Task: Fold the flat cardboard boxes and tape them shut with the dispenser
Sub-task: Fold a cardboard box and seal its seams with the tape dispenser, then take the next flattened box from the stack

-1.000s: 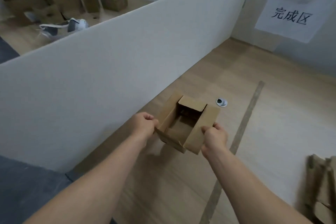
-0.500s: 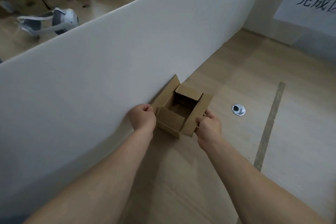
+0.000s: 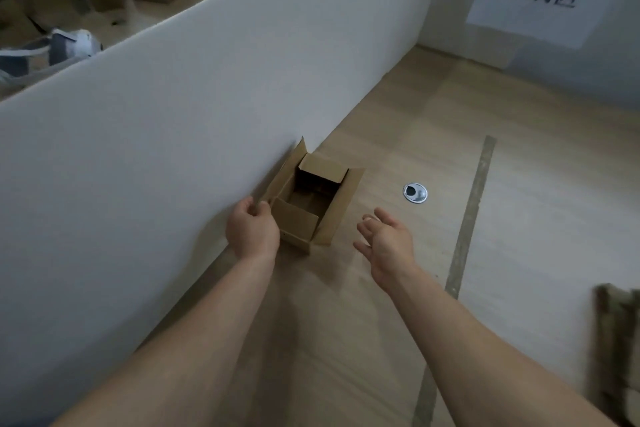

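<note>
- Fingers of your left hand (image 3: 252, 232) are curled at the near left corner of the open cardboard box (image 3: 311, 198), apparently pinching the left flap by its edge, though the fingertips are hidden behind the hand. Your right hand (image 3: 384, 243) hangs spread and relaxed, holding nothing, apart from the box on its right side.
- Note where the box sits: on the wooden floor (image 3: 346, 322), its left flap touching the white partition board (image 3: 173, 114), all four top flaps standing up, mouth open to the ceiling.
- Judge the step as closing the top. Fold the two short flaps in first, the near one and the far one, then bring the long side flaps over them so the seam runs down the middle.
- Mind the wall-side flap: pressed against the partition, it has little room to swing. Slide the box a touch to the right before folding, and keep it clear of the round metal floor cap (image 3: 415, 193).
- Press the long flaps flat with one palm so the edges meet without overlap or gap; tape grips poorly over a raised seam.
- Fetch the tape dispenser, which I cannot see in this view. The dark stack at the lower right edge (image 3: 620, 350) looks like more flat cardboard, but it is too blurred to be sure.
</note>
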The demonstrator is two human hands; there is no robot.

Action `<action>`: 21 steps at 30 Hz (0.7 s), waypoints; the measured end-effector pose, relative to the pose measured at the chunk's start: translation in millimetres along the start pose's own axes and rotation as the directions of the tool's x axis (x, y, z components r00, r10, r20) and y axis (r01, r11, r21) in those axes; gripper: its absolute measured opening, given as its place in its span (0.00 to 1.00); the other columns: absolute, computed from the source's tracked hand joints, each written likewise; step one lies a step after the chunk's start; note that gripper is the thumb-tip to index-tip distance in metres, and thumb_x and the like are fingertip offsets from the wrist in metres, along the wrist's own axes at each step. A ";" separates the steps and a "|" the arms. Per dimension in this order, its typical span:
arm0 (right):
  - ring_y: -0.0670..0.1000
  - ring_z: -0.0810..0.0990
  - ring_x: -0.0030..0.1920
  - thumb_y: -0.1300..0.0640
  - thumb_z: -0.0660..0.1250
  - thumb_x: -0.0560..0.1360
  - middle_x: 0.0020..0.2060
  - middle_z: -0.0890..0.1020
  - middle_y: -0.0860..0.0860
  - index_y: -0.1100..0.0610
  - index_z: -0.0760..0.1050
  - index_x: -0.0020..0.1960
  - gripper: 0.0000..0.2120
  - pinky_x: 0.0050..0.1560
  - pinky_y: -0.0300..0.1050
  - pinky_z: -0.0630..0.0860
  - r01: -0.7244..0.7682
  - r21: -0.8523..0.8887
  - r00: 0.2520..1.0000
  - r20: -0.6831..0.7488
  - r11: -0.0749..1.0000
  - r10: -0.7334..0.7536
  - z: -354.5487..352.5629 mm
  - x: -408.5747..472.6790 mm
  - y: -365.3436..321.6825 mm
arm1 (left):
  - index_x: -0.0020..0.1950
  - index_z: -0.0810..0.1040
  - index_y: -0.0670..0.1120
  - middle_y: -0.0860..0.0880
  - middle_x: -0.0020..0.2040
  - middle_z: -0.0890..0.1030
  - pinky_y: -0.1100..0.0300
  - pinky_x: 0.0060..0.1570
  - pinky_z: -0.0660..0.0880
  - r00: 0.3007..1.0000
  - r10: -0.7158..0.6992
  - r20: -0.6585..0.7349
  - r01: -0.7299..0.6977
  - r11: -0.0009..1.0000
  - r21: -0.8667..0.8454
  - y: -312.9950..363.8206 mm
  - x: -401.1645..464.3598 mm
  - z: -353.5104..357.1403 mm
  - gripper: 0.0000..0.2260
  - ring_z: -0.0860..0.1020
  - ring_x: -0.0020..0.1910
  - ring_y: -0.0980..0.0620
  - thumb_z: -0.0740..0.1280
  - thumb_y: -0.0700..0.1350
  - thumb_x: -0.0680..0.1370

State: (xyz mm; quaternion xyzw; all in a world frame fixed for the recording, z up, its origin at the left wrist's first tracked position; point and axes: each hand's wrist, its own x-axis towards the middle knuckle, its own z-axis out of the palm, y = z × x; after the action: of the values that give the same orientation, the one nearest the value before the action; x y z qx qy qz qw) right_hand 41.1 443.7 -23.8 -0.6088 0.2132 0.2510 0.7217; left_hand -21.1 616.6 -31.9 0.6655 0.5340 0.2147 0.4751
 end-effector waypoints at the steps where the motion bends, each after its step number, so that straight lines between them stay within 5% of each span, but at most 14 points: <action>1: 0.60 0.74 0.70 0.68 0.61 0.81 0.66 0.77 0.61 0.62 0.62 0.78 0.27 0.64 0.57 0.74 0.002 0.009 1.000 0.001 1.000 -0.002 -8.3 -3.8 -1.9 | 0.64 0.78 0.37 0.40 0.61 0.80 0.52 0.61 0.73 1.000 0.016 -0.009 -0.016 1.000 0.017 1.5 -7.2 -1.5 0.15 0.78 0.61 0.42 0.65 0.44 0.80; 7: 0.55 0.77 0.67 0.66 0.64 0.81 0.67 0.76 0.55 0.61 0.66 0.76 0.24 0.62 0.55 0.76 0.030 0.041 0.999 0.038 0.999 -0.032 -73.1 -34.9 -14.1 | 0.69 0.74 0.40 0.43 0.70 0.70 0.53 0.66 0.68 0.958 0.286 -0.004 -0.284 0.954 0.101 11.5 -88.3 -1.1 0.18 0.72 0.67 0.44 0.65 0.41 0.79; 11: 0.53 0.79 0.61 0.66 0.66 0.79 0.65 0.78 0.56 0.60 0.70 0.74 0.23 0.55 0.51 0.78 0.098 0.015 0.995 0.014 0.995 -0.098 -145.4 -61.4 -21.9 | 0.65 0.77 0.40 0.43 0.64 0.75 0.56 0.64 0.68 0.882 0.450 0.136 -0.465 0.879 0.103 17.2 -174.5 25.2 0.16 0.74 0.63 0.45 0.67 0.40 0.78; 14: 0.52 0.80 0.59 0.66 0.67 0.79 0.64 0.79 0.55 0.61 0.71 0.73 0.23 0.52 0.50 0.77 0.150 -0.038 0.988 -0.031 0.988 -0.151 -221.1 -84.2 -28.1 | 0.60 0.80 0.39 0.42 0.59 0.79 0.57 0.60 0.70 0.823 0.497 0.275 -0.531 0.845 0.063 16.3 -254.7 55.2 0.12 0.77 0.59 0.44 0.67 0.38 0.77; 21: 0.51 0.78 0.65 0.66 0.66 0.79 0.68 0.79 0.54 0.61 0.72 0.73 0.22 0.67 0.49 0.75 0.249 -0.334 0.936 -0.159 0.909 -0.315 -416.6 -145.0 -38.9 | 0.60 0.81 0.42 0.44 0.58 0.81 0.58 0.58 0.72 0.700 0.462 0.545 -0.561 0.828 0.018 0.4 -429.7 121.0 0.12 0.79 0.56 0.47 0.68 0.43 0.78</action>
State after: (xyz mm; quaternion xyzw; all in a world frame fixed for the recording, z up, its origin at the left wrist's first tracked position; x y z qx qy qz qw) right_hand -49.1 12.9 25.2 -0.7616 0.1554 0.1082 0.6198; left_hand -69.9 174.7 8.5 0.8607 0.1961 0.1011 0.4588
